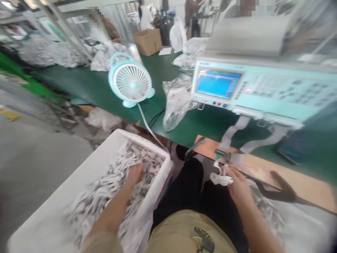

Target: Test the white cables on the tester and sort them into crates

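My right hand (238, 184) pinches a coiled white cable (221, 178) at the near edge of the wooden board. The cable's ends reach up to a small green connector fixture (219, 156) on that board; whether they are plugged in I cannot tell. Two pale ribbon cables (234, 133) run from the fixture to the light-blue tester (263, 89) with a lit blue screen. Down in a white foam box (65, 179), my left hand (135, 173) reaches into a heap of bundled white cables (110, 182). Its fingers are blurred and partly hidden among them.
A light-blue fan (133, 82) stands on the green bench (92, 89), its cord hanging over the edge. Clear plastic bags (176, 105) lie beside it. A black clamp (283, 189) grips the wooden board (310, 182). More cables lie under the board, and people are across the bench.
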### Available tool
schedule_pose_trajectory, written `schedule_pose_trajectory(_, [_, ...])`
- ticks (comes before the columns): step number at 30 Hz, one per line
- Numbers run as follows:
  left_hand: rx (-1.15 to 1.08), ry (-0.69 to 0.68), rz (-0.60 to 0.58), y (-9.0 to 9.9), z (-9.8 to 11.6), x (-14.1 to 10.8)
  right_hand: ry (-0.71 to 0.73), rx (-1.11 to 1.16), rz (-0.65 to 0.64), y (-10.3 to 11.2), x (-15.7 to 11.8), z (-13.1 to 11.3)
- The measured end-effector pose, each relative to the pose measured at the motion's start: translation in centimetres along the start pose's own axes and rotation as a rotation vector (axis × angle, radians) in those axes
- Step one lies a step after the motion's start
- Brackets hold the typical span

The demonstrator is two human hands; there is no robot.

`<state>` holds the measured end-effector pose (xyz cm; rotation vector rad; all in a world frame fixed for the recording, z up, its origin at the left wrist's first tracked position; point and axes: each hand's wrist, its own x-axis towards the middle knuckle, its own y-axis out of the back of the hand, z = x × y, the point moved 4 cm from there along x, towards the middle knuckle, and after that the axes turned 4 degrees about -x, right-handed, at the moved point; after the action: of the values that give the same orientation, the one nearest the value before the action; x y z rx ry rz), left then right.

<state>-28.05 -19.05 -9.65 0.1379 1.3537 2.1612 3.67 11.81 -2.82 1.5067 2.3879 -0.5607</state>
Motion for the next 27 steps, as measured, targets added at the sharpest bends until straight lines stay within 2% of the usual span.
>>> schedule_pose_trajectory(1, [-0.068, 0.02, 0.061, 0.6, -0.1, 0.4, -0.006, 0.013, -0.012, -0.1, -0.1, 0.0])
schedule_pose_trajectory(4, [-0.548, 0.213, 0.443, 3.3, -0.4, 1.6, 0.006, 0.048, -0.044, -0.2, -0.1, -0.1])
schedule_pose_trajectory(5, [-0.726, 0.242, 0.507, 4.0, 0.2, 1.9, 0.019, 0.055, -0.051, -0.2, -0.1, -0.2])
schedule_pose_trajectory(6, [-0.893, 0.238, 0.505, 4.6, 1.4, 2.1, 0.03, 0.061, -0.057, -0.2, -0.1, -0.3])
schedule_pose_trajectory(8, [-1.185, 0.204, 0.371, 5.3, 5.2, 1.5, 0.041, 0.072, -0.072, -0.2, -0.2, -0.4])
schedule_pose_trajectory(11, [-1.497, 0.166, 0.012, 4.5, 12.9, -1.6, 0.044, 0.077, -0.107, -0.3, -0.6, -0.5])
schedule_pose_trajectory(14, [-1.538, 0.038, -0.445, 0.7, 20.5, -5.3, 0.072, 0.066, -0.117, -0.3, -0.6, -0.5])
schedule_pose_trajectory(16, [-1.48, -0.033, -0.627, -2.8, 24.2, -6.6, 0.091, 0.059, -0.104, -0.2, -0.6, -0.4])
schedule_pose_trajectory(19, [-1.372, -0.032, -0.715, -7.2, 27.7, -6.8, 0.095, 0.077, -0.103, -0.4, -0.5, -0.2])
schedule_pose_trajectory(21, [-1.302, -0.005, -0.702, -8.7, 29.3, -6.5, 0.085, 0.116, -0.12, -0.5, -0.5, -0.2])
schedule_pose_trajectory(24, [-1.201, 0.019, -0.657, -9.2, 30.7, -6.2, 0.07, 0.163, -0.144, -0.7, -0.6, -0.3])
schedule_pose_trajectory(27, [-1.118, 0.038, -0.588, -9.1, 31.3, -6.1, 0.09, 0.157, -0.113, -0.7, -0.6, -0.4])
